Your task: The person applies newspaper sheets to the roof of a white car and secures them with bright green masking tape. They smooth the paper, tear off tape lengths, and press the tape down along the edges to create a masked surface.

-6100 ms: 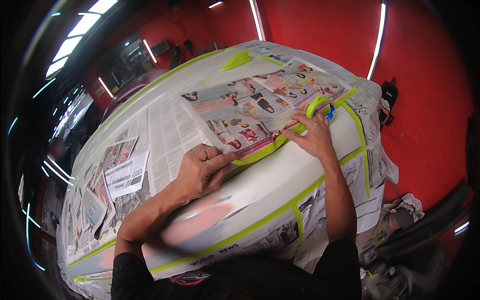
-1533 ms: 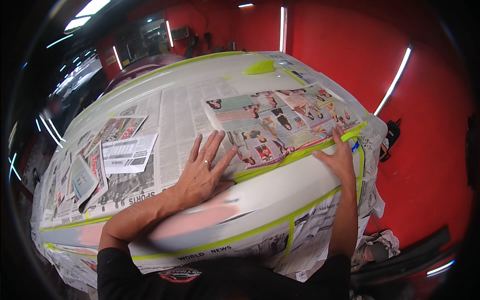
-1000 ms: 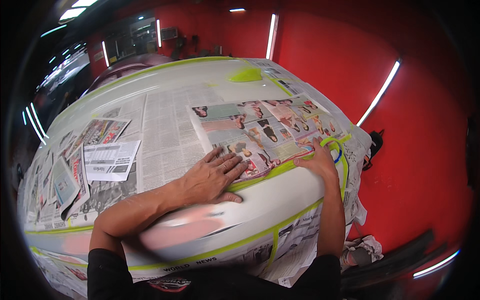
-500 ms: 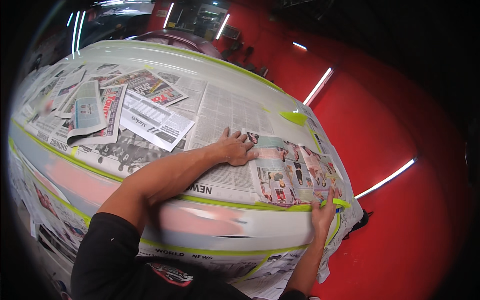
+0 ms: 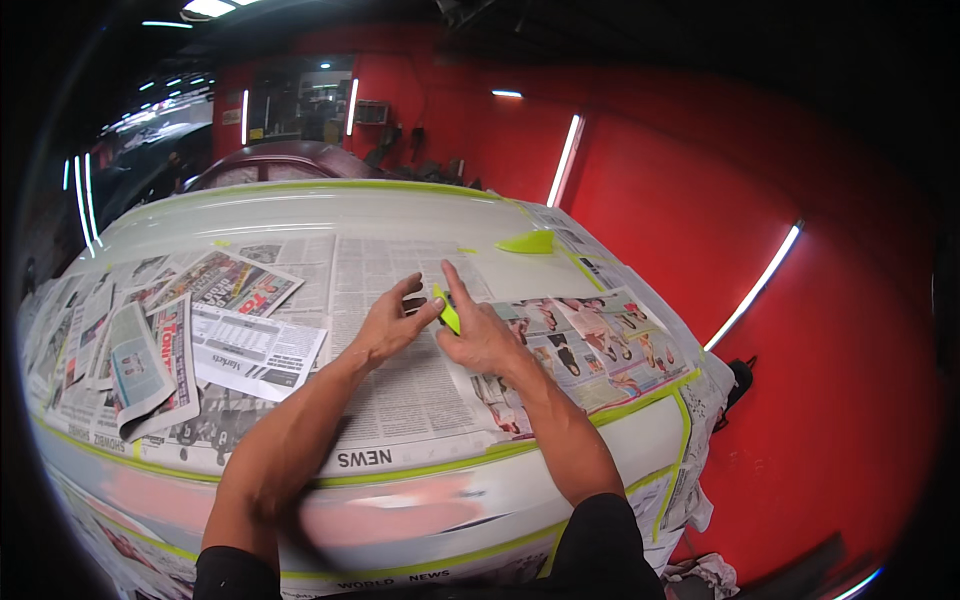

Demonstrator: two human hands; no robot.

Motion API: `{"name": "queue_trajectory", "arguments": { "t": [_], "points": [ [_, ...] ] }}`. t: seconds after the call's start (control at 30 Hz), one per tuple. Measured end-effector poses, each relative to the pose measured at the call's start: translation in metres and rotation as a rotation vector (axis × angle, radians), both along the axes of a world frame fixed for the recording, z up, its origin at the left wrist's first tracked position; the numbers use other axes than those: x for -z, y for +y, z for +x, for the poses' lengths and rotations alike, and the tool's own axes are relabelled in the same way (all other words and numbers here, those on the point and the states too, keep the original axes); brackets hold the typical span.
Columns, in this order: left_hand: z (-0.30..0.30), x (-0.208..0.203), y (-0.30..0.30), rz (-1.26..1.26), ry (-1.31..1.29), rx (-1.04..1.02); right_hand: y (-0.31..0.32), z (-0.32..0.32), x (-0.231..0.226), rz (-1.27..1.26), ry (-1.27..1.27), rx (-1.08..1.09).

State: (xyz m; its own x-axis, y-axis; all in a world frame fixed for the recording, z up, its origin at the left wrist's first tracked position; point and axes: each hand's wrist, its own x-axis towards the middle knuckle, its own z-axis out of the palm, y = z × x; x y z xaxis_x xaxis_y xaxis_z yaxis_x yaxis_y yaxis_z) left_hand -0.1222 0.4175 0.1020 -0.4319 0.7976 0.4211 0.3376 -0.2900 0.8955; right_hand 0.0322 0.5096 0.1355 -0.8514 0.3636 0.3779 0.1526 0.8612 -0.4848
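- Left hand (image 5: 390, 322): raised above the covered surface, left of the tape. The fingers are parted and partly bent; the thumb tip meets the near side of the tape. Whether the thumb and a finger pinch it cannot be told.
- Right hand (image 5: 482, 338): index finger extended away from the body; remaining fingers curled and mostly hidden. The thumb side closes on the tape.
- Bright yellow-green adhesive tape (image 5: 449, 314): located between the two hands, above the newspaper layer. It is largely hidden by the fingers.
- Multicoloured newspaper sheet with small photographs (image 5: 566, 358): lies flat to the right of the hands, partly behind the right forearm.
- Grey, densely printed newspaper sheet (image 5: 395, 405): lies beneath the hands and to the left of the multicoloured sheet.
- Long yellow-green tape strip (image 5: 380, 477): runs along the near edge of the newspaper layer.
- White curved vehicle body (image 5: 330, 215): supports the sheets; pink and grey patches (image 5: 385, 512) show on its near side.
- Yellow-green fin-shaped projection (image 5: 527, 243): stands on the white surface, beyond the multicoloured sheet.
- White rectangular printed paper (image 5: 255, 350): lies left of the left hand, beside folded newspapers (image 5: 140, 365).
- Red wall (image 5: 810, 420): stands to the right.
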Motion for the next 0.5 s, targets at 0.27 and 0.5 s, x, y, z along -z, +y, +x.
{"name": "queue_trajectory", "arguments": {
  "t": [0.27, 0.5],
  "points": [
    [0.009, 0.008, 0.007, -0.05, -0.097, 0.112, -0.007, 0.024, 0.011, 0.022, -0.063, -0.02],
    [-0.01, 0.008, 0.016, 0.028, 0.029, -0.04, -0.016, 0.021, 0.015, 0.044, 0.117, 0.036]
  ]
}}
